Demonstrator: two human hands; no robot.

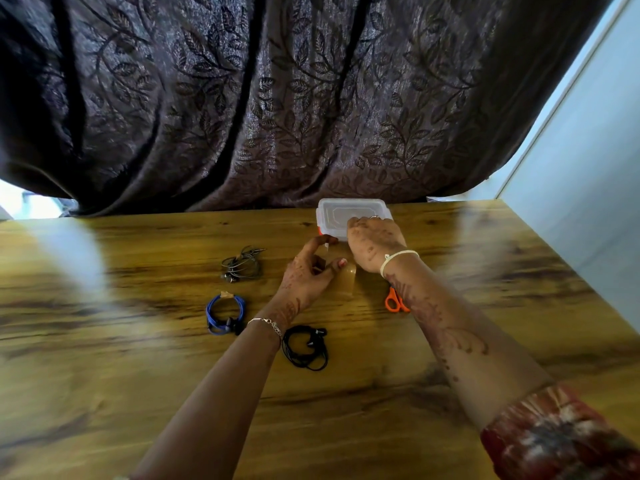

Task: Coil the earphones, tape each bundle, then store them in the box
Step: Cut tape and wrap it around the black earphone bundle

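**Tape strip in the left grip, three bundles out on the worktop**

Head view: the left grip (311,268) pinches a strip of brown tape (348,280) between thumb and fingers, just in front of the clear box (341,211), which stands with its lid on at the far edge of the worktop (138,341). The right grip (375,242) is close beside it, back of the hand up and fingers bent over the box's near rim; whether it holds anything cannot be told. The grey bundle (242,266) lies left of the left grip. The blue bundle (225,313), with a scrap of tape on top, lies nearer. The black bundle (306,346) lies just beside the left wrist. Orange scissors (394,301) show partly under the right forearm.
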